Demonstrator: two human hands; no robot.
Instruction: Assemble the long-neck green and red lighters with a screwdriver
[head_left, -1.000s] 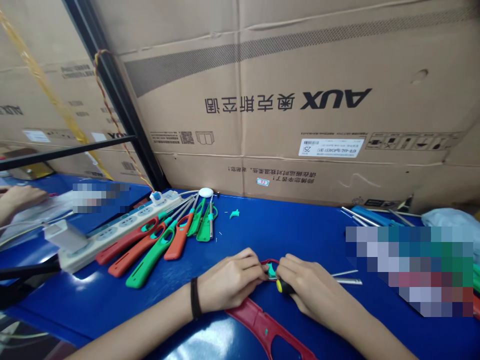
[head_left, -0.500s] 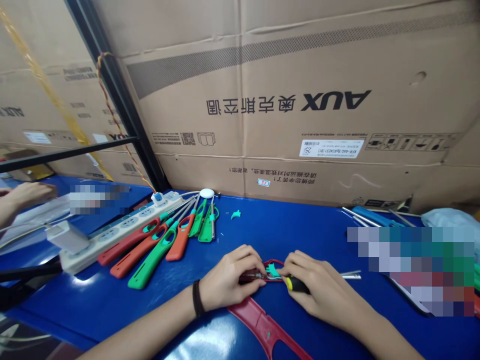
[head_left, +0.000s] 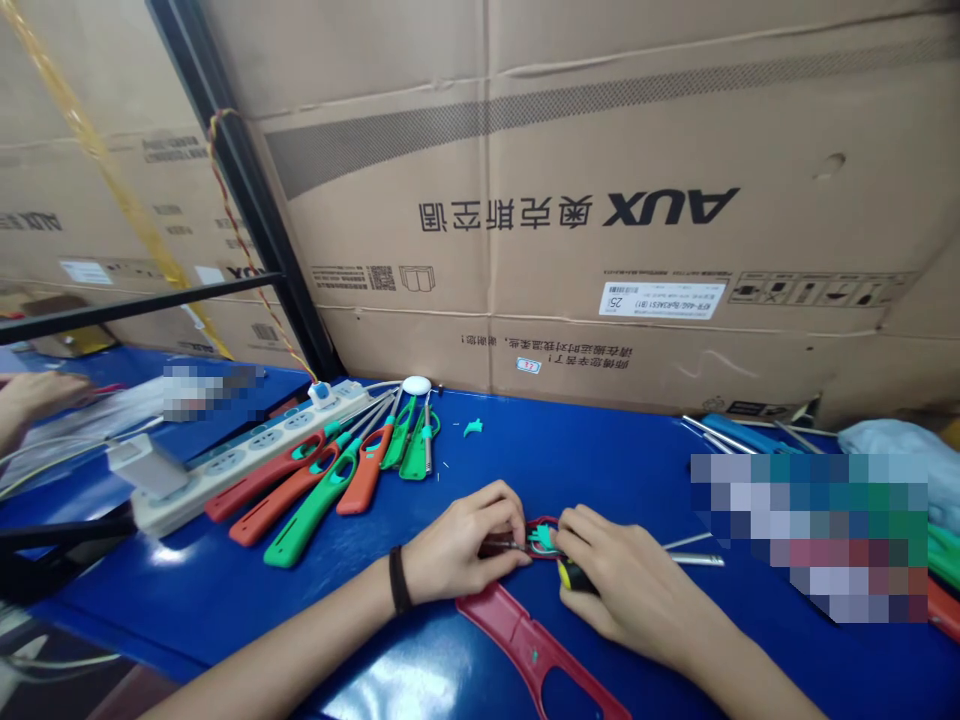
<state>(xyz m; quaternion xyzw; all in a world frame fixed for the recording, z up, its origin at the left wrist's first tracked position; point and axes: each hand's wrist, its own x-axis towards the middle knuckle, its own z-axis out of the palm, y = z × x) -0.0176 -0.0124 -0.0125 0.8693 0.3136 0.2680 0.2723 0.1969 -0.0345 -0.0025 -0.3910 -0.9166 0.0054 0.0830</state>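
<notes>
My left hand (head_left: 466, 545) is closed around one end of an opened red gas lighter half, pinching it with thumb and fingers. Inside that half sit a teal trigger (head_left: 541, 540) and thin wires. My right hand (head_left: 637, 580) grips a screwdriver (head_left: 577, 577) with a black and yellow handle, its fingertips at the trigger side of the lighter. The screwdriver's tip is hidden. From beneath my right hand a metal lighter tube (head_left: 697, 560) sticks out to the right. Below my hands, the other red shell half (head_left: 517, 625) lies on the blue table (head_left: 405, 625).
To the left lie several assembled lighters, among them a green lighter (head_left: 300, 515), beside a white power strip (head_left: 262, 440). A loose teal piece (head_left: 473, 428) rests behind my hands. Cardboard boxes (head_left: 487, 120) stand at the back. Another person's hand (head_left: 37, 395) shows at far left.
My right hand has shifted slightly left with the screwdriver, closer to my left hand. The teal trigger appears a little turned in the red half. The view has moved slightly.
</notes>
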